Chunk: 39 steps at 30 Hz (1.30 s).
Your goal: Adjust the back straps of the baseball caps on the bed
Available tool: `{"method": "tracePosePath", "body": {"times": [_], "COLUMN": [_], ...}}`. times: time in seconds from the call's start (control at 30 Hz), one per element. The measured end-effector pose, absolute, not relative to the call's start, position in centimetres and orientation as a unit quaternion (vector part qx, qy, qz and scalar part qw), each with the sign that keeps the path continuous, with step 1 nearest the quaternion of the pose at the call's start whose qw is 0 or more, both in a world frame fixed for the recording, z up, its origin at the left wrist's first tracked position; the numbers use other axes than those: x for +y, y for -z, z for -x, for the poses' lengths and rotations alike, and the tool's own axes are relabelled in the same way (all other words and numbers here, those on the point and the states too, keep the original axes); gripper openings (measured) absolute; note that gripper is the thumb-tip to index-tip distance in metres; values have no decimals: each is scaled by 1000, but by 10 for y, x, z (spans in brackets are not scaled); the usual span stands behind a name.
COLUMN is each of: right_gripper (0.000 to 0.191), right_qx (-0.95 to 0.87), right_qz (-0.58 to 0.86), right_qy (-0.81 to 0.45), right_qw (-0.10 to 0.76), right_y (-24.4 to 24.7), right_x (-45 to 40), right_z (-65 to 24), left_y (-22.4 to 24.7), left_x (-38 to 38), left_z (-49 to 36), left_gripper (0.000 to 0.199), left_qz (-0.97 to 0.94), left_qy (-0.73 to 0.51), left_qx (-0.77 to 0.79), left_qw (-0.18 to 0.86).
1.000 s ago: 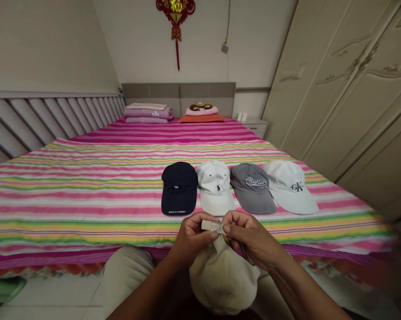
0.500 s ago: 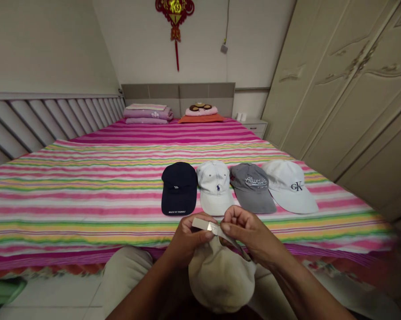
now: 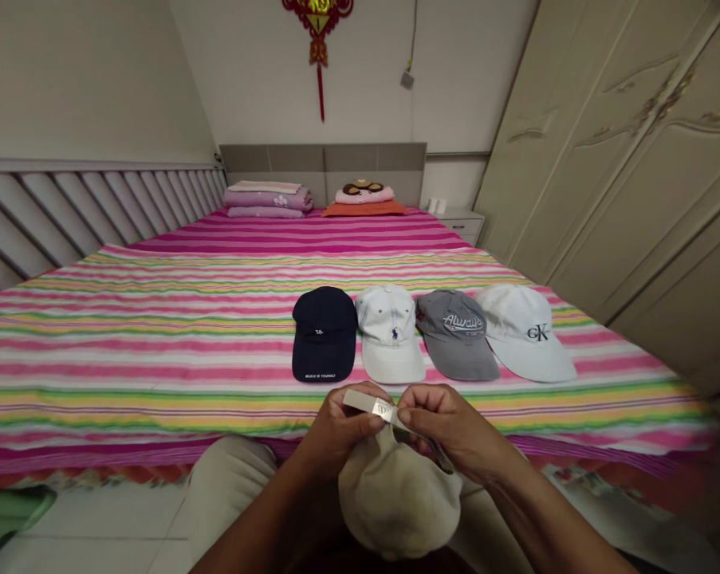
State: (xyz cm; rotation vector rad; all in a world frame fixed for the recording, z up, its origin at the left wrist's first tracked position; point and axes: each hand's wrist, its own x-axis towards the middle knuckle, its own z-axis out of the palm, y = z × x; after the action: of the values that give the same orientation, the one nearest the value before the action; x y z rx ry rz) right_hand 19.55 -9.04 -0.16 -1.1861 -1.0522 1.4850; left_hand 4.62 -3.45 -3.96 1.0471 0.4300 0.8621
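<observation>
A beige baseball cap (image 3: 399, 498) hangs over my lap with its back strap uppermost. My left hand (image 3: 344, 422) is closed on the strap's loose end by the metal buckle (image 3: 383, 409), thumb on top. On the buckle's other side, my right hand (image 3: 440, 418) pinches the strap between thumb and fingers. Beyond my hands, a navy cap (image 3: 324, 335), a white cap with a small rider logo (image 3: 391, 335), a grey "Always" cap (image 3: 458, 335) and a white "CK" cap (image 3: 527, 335) lie side by side, brims towards me.
The caps lie on a bed with a striped sheet (image 3: 156, 343). Folded purple bedding (image 3: 267, 199) and a pink pile (image 3: 364, 195) sit by the headboard (image 3: 276, 163). A wardrobe (image 3: 623, 159) stands right, a rail (image 3: 96, 207) left, a green stool-like object (image 3: 13, 510) lower left.
My right hand's fingers have lowered slightly along the strap, while my left hand keeps its grip by the buckle. The view has shifted a little; the caps on the bed lie as before.
</observation>
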Motion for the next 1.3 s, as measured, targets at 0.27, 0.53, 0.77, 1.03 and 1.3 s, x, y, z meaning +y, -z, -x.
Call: {"method": "tracePosePath", "body": {"times": [0.27, 0.53, 0.77, 1.03, 1.3], "right_gripper": [19, 19, 25, 34, 27], "right_qx": [-405, -399, -367, -374, -392], "right_qz": [501, 470, 427, 409, 399], "right_qy": [-603, -624, -654, -656, -651], "right_qw": [470, 479, 505, 513, 513], "right_y": [-2, -1, 4, 8, 4], "right_x": [-90, -88, -89, -87, -89], "right_z": [-189, -188, -192, -195, -201], "left_y": [47, 51, 51, 49, 51], "left_x": [-35, -36, -34, -33, -27], "left_z": [-45, -48, -46, -47, -37], "left_gripper": [21, 21, 20, 18, 25], "left_qz": [-496, -551, -522, -557, -546], "left_qy": [-414, -440, -451, -411, -352], "left_qx": [181, 171, 179, 196, 160], "left_qw": [742, 688, 701, 694, 743]}}
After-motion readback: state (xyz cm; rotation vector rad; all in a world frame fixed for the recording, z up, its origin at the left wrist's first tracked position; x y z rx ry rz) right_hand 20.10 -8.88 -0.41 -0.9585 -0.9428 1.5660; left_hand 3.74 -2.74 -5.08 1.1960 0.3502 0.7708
